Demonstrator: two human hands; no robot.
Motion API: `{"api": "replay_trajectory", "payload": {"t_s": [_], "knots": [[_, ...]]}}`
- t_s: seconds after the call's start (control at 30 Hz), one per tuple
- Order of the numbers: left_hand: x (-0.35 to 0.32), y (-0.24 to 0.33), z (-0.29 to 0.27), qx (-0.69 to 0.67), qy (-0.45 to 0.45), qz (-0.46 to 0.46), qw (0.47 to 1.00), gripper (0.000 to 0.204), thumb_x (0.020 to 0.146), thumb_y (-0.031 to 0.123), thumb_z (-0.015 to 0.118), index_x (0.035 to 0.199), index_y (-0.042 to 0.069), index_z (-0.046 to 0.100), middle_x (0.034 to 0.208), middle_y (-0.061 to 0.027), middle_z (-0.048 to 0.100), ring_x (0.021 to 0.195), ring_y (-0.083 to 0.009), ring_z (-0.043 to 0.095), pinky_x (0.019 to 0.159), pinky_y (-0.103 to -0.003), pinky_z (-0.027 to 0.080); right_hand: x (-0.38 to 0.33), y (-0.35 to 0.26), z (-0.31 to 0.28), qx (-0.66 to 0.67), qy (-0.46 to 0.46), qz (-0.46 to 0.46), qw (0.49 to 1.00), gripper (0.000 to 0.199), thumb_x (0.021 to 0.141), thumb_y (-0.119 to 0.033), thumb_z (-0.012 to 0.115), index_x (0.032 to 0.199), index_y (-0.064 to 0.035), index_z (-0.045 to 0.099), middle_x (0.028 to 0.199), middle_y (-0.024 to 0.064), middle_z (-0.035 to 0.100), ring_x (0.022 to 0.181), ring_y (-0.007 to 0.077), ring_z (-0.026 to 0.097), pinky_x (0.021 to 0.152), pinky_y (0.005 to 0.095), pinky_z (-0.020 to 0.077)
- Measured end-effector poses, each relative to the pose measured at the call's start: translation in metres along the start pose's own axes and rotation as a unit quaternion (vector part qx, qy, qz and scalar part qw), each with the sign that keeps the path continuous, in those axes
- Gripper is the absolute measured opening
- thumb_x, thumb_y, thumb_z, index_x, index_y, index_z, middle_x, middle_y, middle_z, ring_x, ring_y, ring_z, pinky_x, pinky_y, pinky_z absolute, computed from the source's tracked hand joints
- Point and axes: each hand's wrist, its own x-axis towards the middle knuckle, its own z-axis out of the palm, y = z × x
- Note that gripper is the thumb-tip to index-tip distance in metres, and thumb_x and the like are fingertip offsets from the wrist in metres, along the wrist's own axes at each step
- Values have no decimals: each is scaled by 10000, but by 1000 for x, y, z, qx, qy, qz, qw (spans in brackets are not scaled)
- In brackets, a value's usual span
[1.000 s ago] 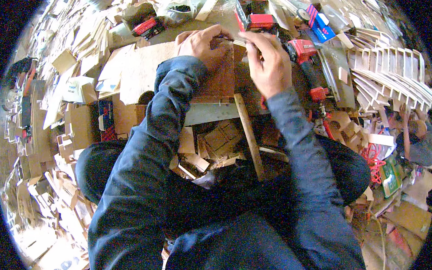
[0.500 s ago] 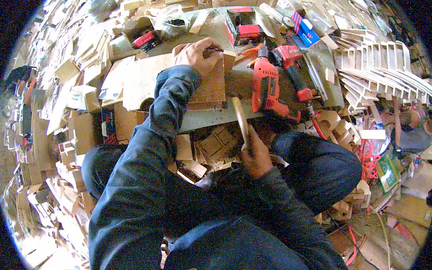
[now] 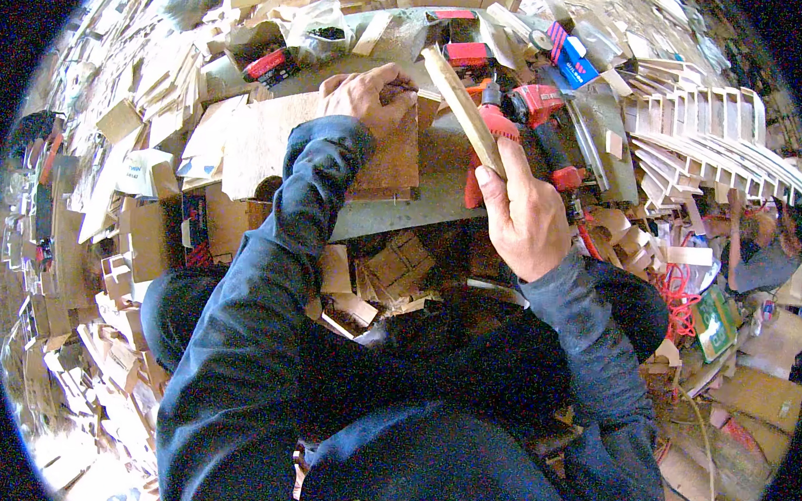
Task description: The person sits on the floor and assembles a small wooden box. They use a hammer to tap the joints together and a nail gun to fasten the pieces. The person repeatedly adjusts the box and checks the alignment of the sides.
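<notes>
My left hand (image 3: 365, 98) rests on a flat wooden board (image 3: 276, 142) near its far right part. Its fingers are curled closed, and whatever they pinch is hidden. In my right hand (image 3: 530, 216) is a pale wooden stick (image 3: 457, 96), gripped near its lower end with the thumb along it. The stick slants up and to the left, its far tip just right of my left hand. Beneath it lies a red power drill (image 3: 475, 187), partly covered by my right hand. A second red and black power tool (image 3: 537, 109) lies beside the drill.
A grey worktop (image 3: 380, 221) carries the board and tools. At its far side are a red box (image 3: 469, 55), a blue box (image 3: 570, 61) and a plastic bag (image 3: 319, 34). Slatted wooden pieces (image 3: 702, 120) stand at right, near another person's arm (image 3: 735, 238). Offcuts (image 3: 135, 284) lie at left.
My right hand has risen from near my lap, moving forward and right, and brought the stick up over the drill. My left hand stays on the board.
</notes>
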Motion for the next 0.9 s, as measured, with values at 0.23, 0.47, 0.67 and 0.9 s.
{"api": "replay_trajectory", "payload": {"t_s": [0.23, 0.47, 0.67, 0.9], "knots": [[1, -7, 7, 24, 22, 10, 999, 272, 801, 384, 658, 1002, 204, 690, 951, -59, 734, 944, -263, 684, 893, -366, 462, 5, 6, 3, -20, 5, -31, 999, 294, 999, -238, 495, 1199, -24, 465, 769, 261, 624, 658, 438, 629, 529, 535, 461], [3, -8, 8, 16, 4, -19, 1000, 320, 799, 454, 641, 1021, 227, 679, 983, -50, 730, 1001, -259, 666, 995, -416, 369, -3, 8, 6, -10, -31, 17, 999, 311, 1013, -266, 470, 1228, -41, 460, 764, 236, 618, 692, 440, 633, 559, 519, 461], [-5, -3, 23, 177, 43, -1, 983, 926, 629, 713, 690, 1285, 76, 544, 1287, -128, 600, 1261, -351, 473, 1101, -562, 196, 0, 2, -1, -24, -31, 38, 999, 286, 1014, -280, 472, 1167, -39, 488, 725, 233, 604, 668, 439, 626, 526, 512, 440], [0, -6, 31, 218, 18, -12, 976, 784, 615, 634, 703, 1164, 81, 614, 1256, -132, 580, 1275, -332, 440, 1087, -678, 90, 10, 2, -5, -10, 74, -103, 992, 306, 976, -276, 518, 1116, -6, 483, 673, 232, 607, 594, 432, 631, 488, 512, 505]]}}
